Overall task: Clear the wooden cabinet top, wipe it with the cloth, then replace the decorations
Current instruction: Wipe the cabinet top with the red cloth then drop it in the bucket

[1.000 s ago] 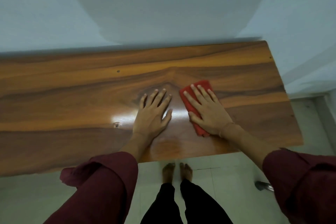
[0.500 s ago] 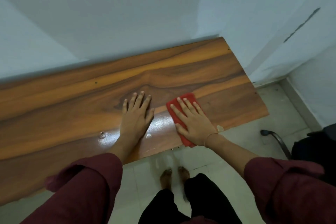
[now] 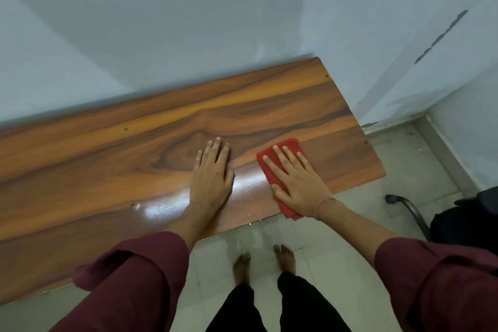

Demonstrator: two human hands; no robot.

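**A:** Cloth position?

**B:** I've got the folded red cloth (image 3: pixel 292 143) flat on the glossy brown wood-grain cabinet top (image 3: pixel 107 170), near the top's right end and close to its front edge. The cloth's near corner hangs just past that edge.

**A:** Grip state?

**B:** The right hand (image 3: pixel 299 186) lies palm-down on the cloth with its fingers straight and spread. It is pressing, with nothing curled round the fabric. The left hand (image 3: pixel 211 180) is flat on bare wood just left of the cloth, fingers straight and close together, holding nothing. The hands are near each other but apart.

**A:** Anything else on the top?

**B:** There's a bright glare patch (image 3: pixel 161 210) left of the left hand, toward the front edge. I can also see a small dark dot (image 3: pixel 125 129) nearer the back edge, but I can't tell what it is.

**A:** And around it?

**B:** Pale blue-grey walls (image 3: pixel 161 35) meet in a corner behind the top's right end. Pale floor tiles (image 3: pixel 350 210) run below the front edge and past the right end. Bare feet (image 3: pixel 242 264) stand on the tiles just in front of the top, with black trousers (image 3: pixel 237 310) above them. Maroon sleeves (image 3: pixel 140 277) cover both arms down to the forearm. A thin thread bracelet (image 3: pixel 322 203) sits on the right wrist. A dark chair with a curved metal leg (image 3: pixel 412 210) stands on the floor, off the top's right end.
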